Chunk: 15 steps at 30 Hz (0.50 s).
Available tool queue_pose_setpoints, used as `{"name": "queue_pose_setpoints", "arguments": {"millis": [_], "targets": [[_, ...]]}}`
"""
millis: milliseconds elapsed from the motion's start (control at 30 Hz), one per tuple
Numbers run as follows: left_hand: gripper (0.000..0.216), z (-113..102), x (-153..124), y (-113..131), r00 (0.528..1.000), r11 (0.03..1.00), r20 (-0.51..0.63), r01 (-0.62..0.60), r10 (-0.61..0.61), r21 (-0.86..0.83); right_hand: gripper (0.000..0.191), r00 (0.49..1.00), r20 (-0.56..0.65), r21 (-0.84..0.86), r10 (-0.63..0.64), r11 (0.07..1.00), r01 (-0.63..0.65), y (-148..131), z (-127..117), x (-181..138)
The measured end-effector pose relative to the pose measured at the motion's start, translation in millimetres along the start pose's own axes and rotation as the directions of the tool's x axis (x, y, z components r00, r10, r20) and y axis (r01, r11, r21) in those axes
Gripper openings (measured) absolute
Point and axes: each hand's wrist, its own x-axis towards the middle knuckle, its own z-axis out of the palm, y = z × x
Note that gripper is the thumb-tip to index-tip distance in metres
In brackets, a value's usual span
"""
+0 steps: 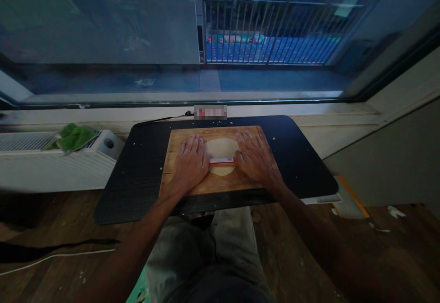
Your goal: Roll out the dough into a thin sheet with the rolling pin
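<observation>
A flat round of pale dough (222,149) lies on a wooden board (213,184). Across the dough's near part lies a rolling pin (222,160) with a red and white look; only its middle shows between my hands. My left hand (191,162) lies flat over the pin's left end, fingers stretched out and together. Over the right end rests my right hand (255,158) in the same flat way. Both palms press down on the pin.
The board sits on a low black table (144,174) dotted with crumbs. A white radiator (51,161) with a green cloth (74,136) stands to the left. A window sill and large window run behind. My legs are under the table's near edge.
</observation>
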Motion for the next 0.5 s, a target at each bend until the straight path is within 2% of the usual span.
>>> {"name": "queue_pose_setpoints", "arguments": {"millis": [200,500], "targets": [[0.065,3.2,-23.7,5.9,0.999,0.999,-0.045,-0.020,0.018,-0.036,0.067,0.997,0.021,0.074,0.077,0.994,-0.078,-10.6,9.5,-16.1],[0.064,-2.4,-57.4,20.1,0.994,0.999,-0.110,-0.018,0.014,-0.039,0.065,0.997,-0.058,0.126,0.060,0.991,-0.052,-22.1,14.2,-51.0]]}}
